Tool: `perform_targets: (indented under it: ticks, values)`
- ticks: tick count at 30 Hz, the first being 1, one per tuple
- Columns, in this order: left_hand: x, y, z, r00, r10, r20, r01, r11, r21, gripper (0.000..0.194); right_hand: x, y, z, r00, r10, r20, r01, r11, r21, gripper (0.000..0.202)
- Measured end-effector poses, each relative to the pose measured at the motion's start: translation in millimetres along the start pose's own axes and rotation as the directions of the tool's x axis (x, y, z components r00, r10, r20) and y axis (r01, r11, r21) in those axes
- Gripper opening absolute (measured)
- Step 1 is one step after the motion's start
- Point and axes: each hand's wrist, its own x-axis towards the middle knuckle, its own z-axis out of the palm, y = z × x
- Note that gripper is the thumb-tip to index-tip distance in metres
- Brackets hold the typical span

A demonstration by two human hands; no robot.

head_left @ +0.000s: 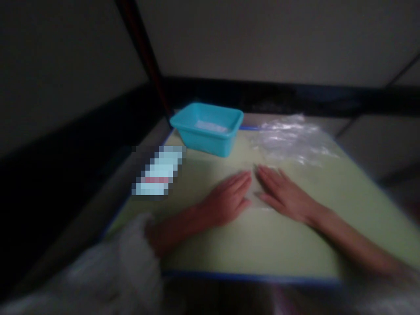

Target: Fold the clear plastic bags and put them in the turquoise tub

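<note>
My left hand (229,198) lies flat on a thin clear plastic sheet or bag (257,199), its fingers stretched toward the middle. Opposite it, my right hand (286,192) rests on the same plastic with fingers extended and the thumb apart. A small gap separates the two sets of fingertips, and the pale plastic shows between them. Neither hand grips anything. The picture is blurred, so the plastic's outline is hard to follow.
A turquoise plastic basin (210,142) stands at the table's back left with something whitish inside. Crumpled clear plastic (292,138) lies at the back right. A pixelated phone-like rectangle (160,170) is on the left. The yellow-green table (249,249) has blue edging.
</note>
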Motion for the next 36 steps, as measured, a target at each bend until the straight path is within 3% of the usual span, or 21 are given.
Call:
perform_targets:
  ticks: [7, 19, 27, 33, 36]
  values:
    - [0, -6, -0.9, 0.996, 0.003, 0.093, -0.007, 0.999, 0.041, 0.058, -4, 6, 9, 1.0, -0.022, 0.012, 0.022, 1.0, -0.014, 0.074]
    - [-1, -5, -0.9, 0.994, 0.006, 0.11, -0.017, 0.995, 0.098, 0.058, -5, 25, 6, 0.998, 0.05, 0.038, -0.05, 0.999, -0.011, 0.081]
    - [-1, -6, 0.4, 0.994, 0.005, 0.107, -0.016, 0.994, 0.104, 0.06, -7, 17, -5, 0.987, -0.151, 0.058, 0.141, 0.98, 0.141, 0.077]
    - [-2, -7, 0.7, 0.995, 0.01, 0.098, -0.018, 0.997, 0.079, 0.06, -8, 22, -4, 0.98, -0.176, 0.095, 0.155, 0.968, 0.197, 0.096]
    - [-2, -6, -1.1, 0.994, -0.014, 0.109, 0.007, 0.998, 0.065, 0.061, -9, 28, -10, 0.984, -0.161, 0.073, 0.142, 0.965, 0.22, 0.091]
